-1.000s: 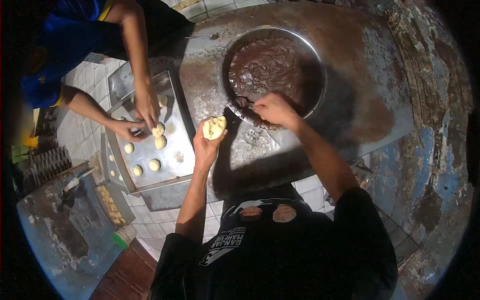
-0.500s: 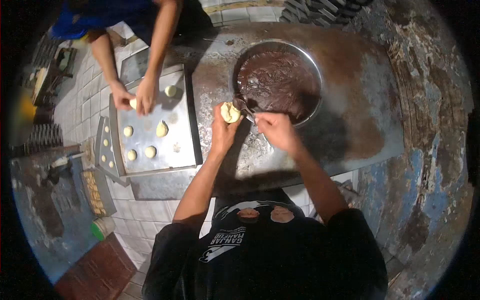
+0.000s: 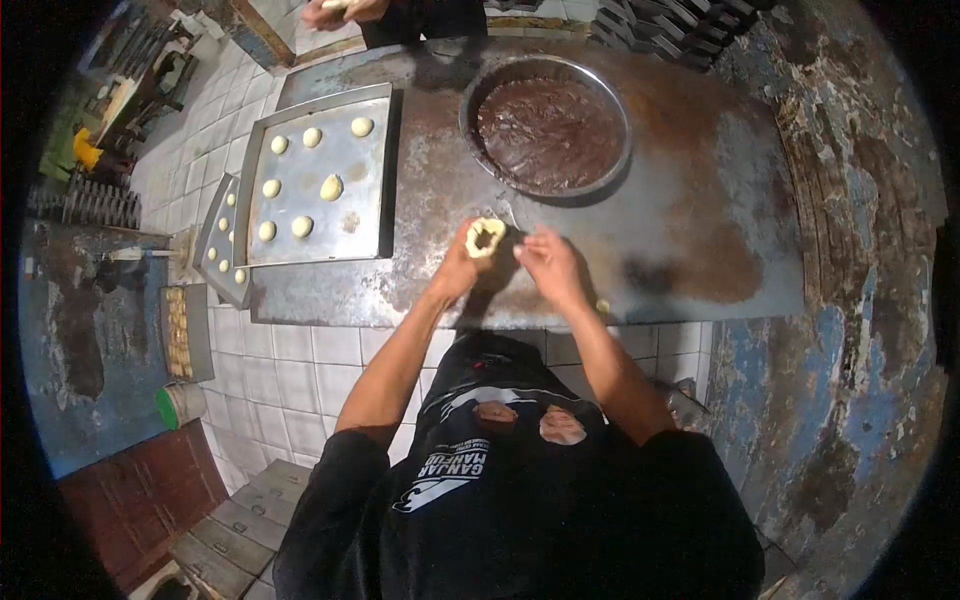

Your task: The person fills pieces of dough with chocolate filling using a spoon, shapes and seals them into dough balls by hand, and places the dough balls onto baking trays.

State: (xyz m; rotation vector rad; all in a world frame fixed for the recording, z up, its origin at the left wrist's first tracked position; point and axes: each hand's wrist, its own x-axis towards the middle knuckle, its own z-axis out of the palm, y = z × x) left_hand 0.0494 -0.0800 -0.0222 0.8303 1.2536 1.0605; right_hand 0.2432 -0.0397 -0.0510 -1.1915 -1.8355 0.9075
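My left hand (image 3: 460, 268) holds a piece of pale dough (image 3: 484, 238), cupped open with dark brown filling in its hollow. Just right of the dough, my right hand (image 3: 550, 264) is closed on a spoon (image 3: 515, 222), mostly hidden by shadow and fingers. Beyond both hands stands a round metal basin (image 3: 622, 150) of dark brown paste (image 3: 548, 132). On the left, a square metal tray (image 3: 385, 170) carries several pale dough balls (image 3: 302, 227), one of them with a pointed top.
A co-worker's hands (image 3: 345, 12) hold dough past the table's far edge. A second tray (image 3: 240, 292) with dough balls lies left of the first. A small dough scrap (image 3: 602, 305) is near the table's front edge (image 3: 700, 319). Dark metal molds (image 3: 670, 30) are stacked at the back.
The spoon has come from the basin to the dough, whose hollow now shows brown filling. The co-worker's hands have left the tray and moved away. The whole view has shifted.
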